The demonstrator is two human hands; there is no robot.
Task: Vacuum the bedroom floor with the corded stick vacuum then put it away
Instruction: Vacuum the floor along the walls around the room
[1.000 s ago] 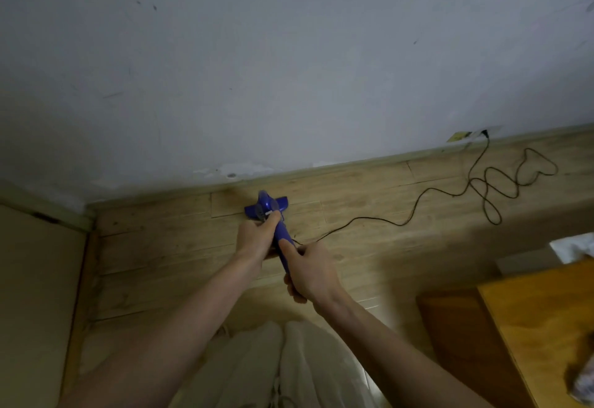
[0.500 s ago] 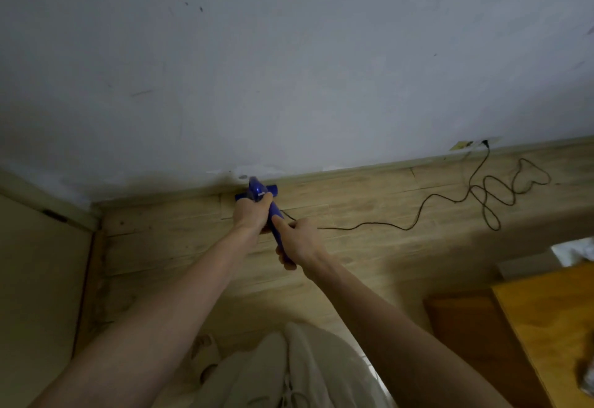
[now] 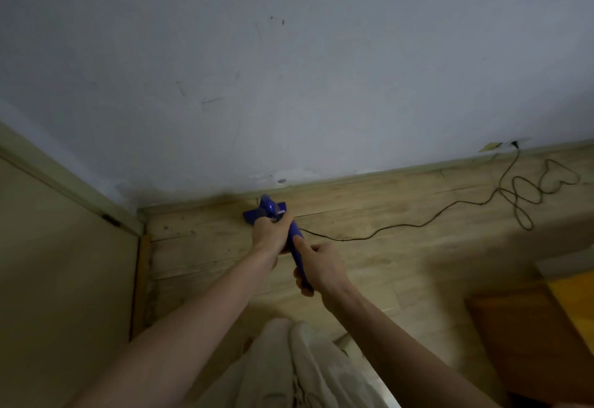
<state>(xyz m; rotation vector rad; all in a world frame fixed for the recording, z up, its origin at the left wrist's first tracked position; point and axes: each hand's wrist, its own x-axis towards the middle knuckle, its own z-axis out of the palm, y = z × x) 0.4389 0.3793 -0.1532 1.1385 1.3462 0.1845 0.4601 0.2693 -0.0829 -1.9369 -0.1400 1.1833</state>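
A blue stick vacuum (image 3: 268, 209) points away from me, its floor head down on the wooden floor (image 3: 385, 256) close to the skirting. My left hand (image 3: 269, 230) grips the upper part of its body. My right hand (image 3: 316, 264) grips the handle lower down, thumb laid along the blue shaft. A thin black cord (image 3: 418, 224) runs from the vacuum across the boards to the right, loops several times, and climbs to a wall socket (image 3: 511, 144).
A white wall (image 3: 289, 70) fills the upper view. A pale door or cabinet panel (image 3: 58, 263) stands at the left, meeting the wall in a corner. An orange-brown wooden piece of furniture (image 3: 540, 327) sits at the lower right. My light trousers (image 3: 299, 366) show below.
The vacuum head was pushed toward the skirting, then drawn slightly back. Both hands kept their grip. The view shifted so the left corner and panel now show more.
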